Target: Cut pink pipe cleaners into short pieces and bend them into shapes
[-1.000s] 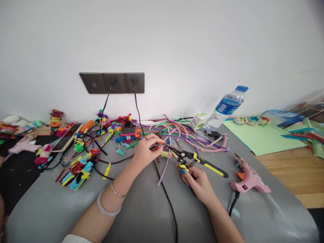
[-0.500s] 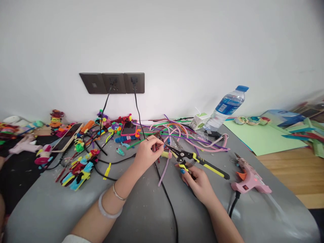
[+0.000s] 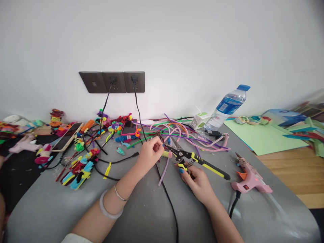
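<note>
My left hand [image 3: 149, 154] is pinched shut on a small dark red piece of pipe cleaner, held just above the grey table [image 3: 141, 209]. My right hand [image 3: 196, 180] grips the lower handle of black and yellow pliers [image 3: 197, 159], whose open jaws point left at the piece by my left fingertips. A short yellow and pink roll [image 3: 167, 154] lies right beside the jaws. Behind both hands sprawls a tangle of pink, purple and green pipe cleaners [image 3: 182, 133].
A pink glue gun [image 3: 249, 180] lies right of my right hand, its black cord [image 3: 167, 199] running between my arms. A water bottle [image 3: 226, 106], small carton [image 3: 199, 120], two phones [image 3: 67, 136] and many coloured craft figures [image 3: 78, 168] crowd the table. Green paper [image 3: 263, 138] lies far right.
My left hand has closed tighter on the red piece and shifted slightly right toward the pliers' jaws. The right hand and pliers have barely moved.
</note>
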Motion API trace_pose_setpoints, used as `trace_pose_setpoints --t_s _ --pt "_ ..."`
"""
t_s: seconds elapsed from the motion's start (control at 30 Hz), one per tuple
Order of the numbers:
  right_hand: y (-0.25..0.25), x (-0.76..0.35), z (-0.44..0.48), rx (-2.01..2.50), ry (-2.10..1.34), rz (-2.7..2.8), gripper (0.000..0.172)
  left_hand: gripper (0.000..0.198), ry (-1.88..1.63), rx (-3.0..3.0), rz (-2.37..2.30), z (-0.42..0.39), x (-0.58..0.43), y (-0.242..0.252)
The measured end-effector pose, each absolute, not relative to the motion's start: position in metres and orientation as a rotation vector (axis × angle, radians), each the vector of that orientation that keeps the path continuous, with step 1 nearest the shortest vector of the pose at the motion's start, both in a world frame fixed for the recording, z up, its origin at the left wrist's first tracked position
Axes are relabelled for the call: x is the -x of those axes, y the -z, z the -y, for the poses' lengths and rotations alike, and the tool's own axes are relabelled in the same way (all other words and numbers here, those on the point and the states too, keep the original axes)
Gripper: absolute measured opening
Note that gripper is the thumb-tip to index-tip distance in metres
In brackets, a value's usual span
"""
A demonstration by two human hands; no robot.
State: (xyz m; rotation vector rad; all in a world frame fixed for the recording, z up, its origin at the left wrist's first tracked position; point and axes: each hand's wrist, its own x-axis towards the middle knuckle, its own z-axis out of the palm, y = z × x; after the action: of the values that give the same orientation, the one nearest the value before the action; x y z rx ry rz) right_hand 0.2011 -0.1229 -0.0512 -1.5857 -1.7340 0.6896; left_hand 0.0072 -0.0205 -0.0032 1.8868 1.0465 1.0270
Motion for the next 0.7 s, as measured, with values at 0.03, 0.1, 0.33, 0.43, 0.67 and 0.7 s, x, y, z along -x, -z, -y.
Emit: trace_pose_setpoints --t_s 0.03,0.1,0.33,0.43,0.67,0.7 --pt "0.051 -0.201 0.123 1.578 -0.709 1.732 0.052 0.016 -1.028 -1.892 -1.048 0.021 -0.007 0.003" --pt "0.051 -0.202 0.123 1.559 -0.747 1.726 0.051 0.018 -1.034 -1.916 -1.062 0.021 -0.008 0.003" --pt "0.049 -0.201 0.125 1.469 -0.858 1.639 0.051 0.019 -1.052 -2.076 -1.206 0.008 0.005 0.003" --pt "0.050 -0.202 0.125 1.401 -0.915 1.530 0.053 0.019 -1.222 -1.970 -1.325 -0.005 0.019 0.000" --pt "0.052 -0.203 0.126 1.436 -0.926 1.552 0.049 0.015 -1.210 -1.967 -1.161 0.001 0.019 -0.004" --pt "0.053 -0.203 0.126 1.442 -0.921 1.558 0.049 0.018 -1.178 -1.983 -1.152 0.003 0.017 -0.003"
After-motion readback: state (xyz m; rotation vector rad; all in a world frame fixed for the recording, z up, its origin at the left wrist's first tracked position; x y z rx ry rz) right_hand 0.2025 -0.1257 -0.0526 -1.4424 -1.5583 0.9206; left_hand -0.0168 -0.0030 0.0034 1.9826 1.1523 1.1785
